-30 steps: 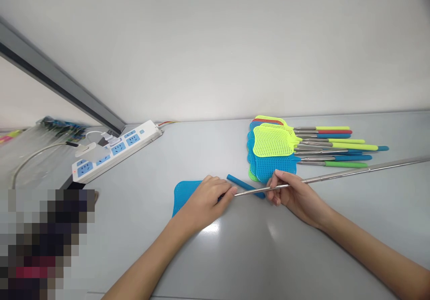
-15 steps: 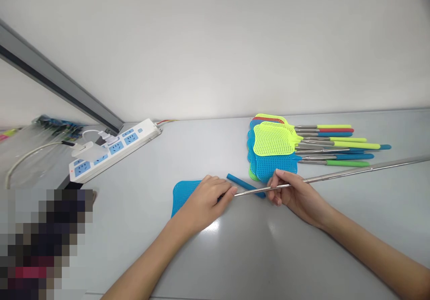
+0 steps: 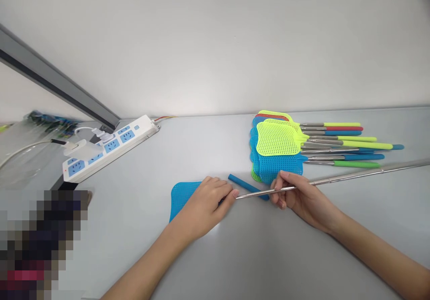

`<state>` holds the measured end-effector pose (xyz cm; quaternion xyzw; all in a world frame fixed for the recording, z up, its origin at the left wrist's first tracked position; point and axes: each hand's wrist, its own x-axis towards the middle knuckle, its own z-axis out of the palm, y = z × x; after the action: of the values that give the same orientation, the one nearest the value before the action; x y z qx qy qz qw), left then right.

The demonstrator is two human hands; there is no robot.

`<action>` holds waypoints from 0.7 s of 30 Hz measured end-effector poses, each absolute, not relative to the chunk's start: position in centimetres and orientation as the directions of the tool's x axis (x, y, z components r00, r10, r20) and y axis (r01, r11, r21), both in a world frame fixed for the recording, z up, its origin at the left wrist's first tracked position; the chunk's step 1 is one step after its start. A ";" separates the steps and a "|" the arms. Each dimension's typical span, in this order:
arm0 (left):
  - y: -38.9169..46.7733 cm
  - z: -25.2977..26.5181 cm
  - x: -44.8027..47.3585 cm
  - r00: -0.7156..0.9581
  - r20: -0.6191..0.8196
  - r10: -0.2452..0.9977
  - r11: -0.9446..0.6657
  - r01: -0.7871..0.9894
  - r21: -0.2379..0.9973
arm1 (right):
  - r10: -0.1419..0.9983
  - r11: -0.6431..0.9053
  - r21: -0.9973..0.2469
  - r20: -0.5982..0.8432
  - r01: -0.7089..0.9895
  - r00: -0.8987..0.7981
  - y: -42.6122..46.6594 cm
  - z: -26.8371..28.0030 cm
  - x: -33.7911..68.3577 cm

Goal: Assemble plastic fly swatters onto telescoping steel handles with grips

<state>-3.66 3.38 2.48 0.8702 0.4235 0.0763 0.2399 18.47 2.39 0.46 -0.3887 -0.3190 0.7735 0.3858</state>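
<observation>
A blue fly swatter head point(image 3: 183, 198) lies flat on the table, partly hidden by my left hand point(image 3: 210, 206). That hand is closed around the swatter's neck, where the metal rod begins. The long silver telescopic rod point(image 3: 331, 180) runs out to the right, beyond the picture's edge. Between thumb and fingers, my right hand point(image 3: 295, 195) grips the rod partway along. Behind the rod lies a loose blue handle sleeve point(image 3: 244, 183), apart from my left fingers. Just beyond my right hand is a pile of fly swatters point(image 3: 278, 139) in yellow, blue, red and green.
A white power strip point(image 3: 112, 147) with plugs and cables lies at the left. Farther left is a clear plastic bag point(image 3: 36, 143) with dark contents. A wall point(image 3: 215, 45) rises behind the grey table point(image 3: 134, 228), and a grey metal post point(image 3: 60, 78) slants at the left.
The view has shifted slightly, so the swatter pile sits a bit farther right. Both hands keep their hold on the fly swatter, with little visible movement.
</observation>
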 end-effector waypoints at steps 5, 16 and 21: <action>3.4 2.2 -3.7 0.688 -0.072 0.722 -0.595 0.671 0.443 | 0.852 -0.487 -0.795 -0.342 -0.360 -0.397 2.4 0.5 18.4; 2.7 2.4 -3.2 0.688 -0.102 0.719 -0.590 0.681 0.434 | 0.885 -0.419 -0.801 -0.254 -0.427 -0.391 2.2 0.4 18.2; 2.5 2.4 -2.8 0.697 -0.095 0.711 -0.584 0.660 0.474 | 0.883 -0.409 -0.814 -0.237 -0.414 -0.406 1.6 0.5 17.7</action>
<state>-2.84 2.50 2.43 0.8883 0.3857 0.0524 0.2438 17.68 1.58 0.46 -0.3433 -0.3415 0.7658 0.4232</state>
